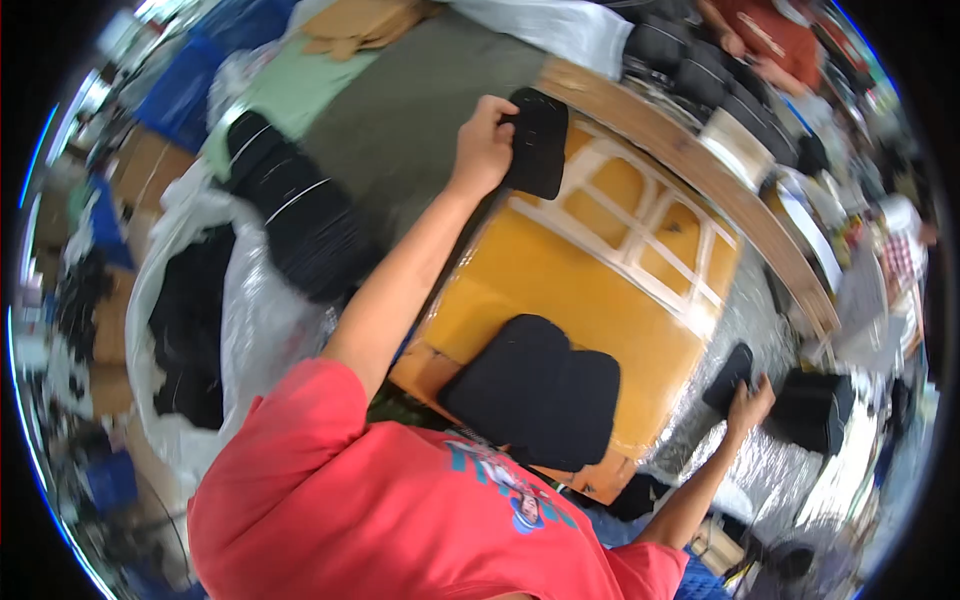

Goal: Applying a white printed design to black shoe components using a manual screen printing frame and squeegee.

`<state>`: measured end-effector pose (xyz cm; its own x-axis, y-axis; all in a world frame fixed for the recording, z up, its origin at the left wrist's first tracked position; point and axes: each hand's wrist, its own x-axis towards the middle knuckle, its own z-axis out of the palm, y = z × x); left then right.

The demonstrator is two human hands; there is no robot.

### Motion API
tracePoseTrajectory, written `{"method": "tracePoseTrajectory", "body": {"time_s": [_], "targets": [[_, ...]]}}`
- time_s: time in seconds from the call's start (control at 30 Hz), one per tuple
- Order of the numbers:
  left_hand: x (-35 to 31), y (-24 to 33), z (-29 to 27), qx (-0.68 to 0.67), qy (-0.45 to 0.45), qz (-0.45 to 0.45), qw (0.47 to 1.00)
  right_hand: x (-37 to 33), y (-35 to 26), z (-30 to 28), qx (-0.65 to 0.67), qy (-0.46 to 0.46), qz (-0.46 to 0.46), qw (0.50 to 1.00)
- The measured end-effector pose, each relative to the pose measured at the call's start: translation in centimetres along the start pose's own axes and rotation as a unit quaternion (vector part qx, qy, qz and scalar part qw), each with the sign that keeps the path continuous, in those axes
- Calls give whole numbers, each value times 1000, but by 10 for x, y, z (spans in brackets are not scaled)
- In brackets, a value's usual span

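Stretched out ahead, my left hand (484, 148) pinches the edge of a black padded fabric piece (540, 145) with rounded corners, at the far left corner of a yellow board (560, 270). At my right side, my right hand (751, 404) grips a smaller-looking dark fabric piece (728, 378), beside a stack of black pieces (808, 410). Directly before me, wide black fabric pieces (540, 390) lie on the board's near edge, side by side or overlapping. A white frame with several openings (630, 225) lies on the far part of the board.
On the left lie a tied bundle of black pieces (290, 205) and a clear plastic bag (250, 300) with dark contents. A wooden strip (690, 145) runs along the far side. Another person in a red-brown shirt (770, 40) is at the far right, near black bundles (690, 70).
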<state>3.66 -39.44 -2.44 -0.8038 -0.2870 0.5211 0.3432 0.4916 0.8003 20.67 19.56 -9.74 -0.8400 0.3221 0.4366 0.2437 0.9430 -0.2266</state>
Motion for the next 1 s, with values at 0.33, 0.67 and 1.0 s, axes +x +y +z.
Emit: {"method": "tracePoseTrajectory", "body": {"time_s": [0.33,0.67,1.0], "targets": [[-48,-49,-59,337,-100,-76,933,4,-165,-40,159,-122,-97,975],[-143,-29,-129,97,-65,-54,992,-23,-218,-78,258,-169,-90,947],[-129,-46,-141,36,-75,-86,993,-42,-209,-76,277,-182,-76,941]]}}
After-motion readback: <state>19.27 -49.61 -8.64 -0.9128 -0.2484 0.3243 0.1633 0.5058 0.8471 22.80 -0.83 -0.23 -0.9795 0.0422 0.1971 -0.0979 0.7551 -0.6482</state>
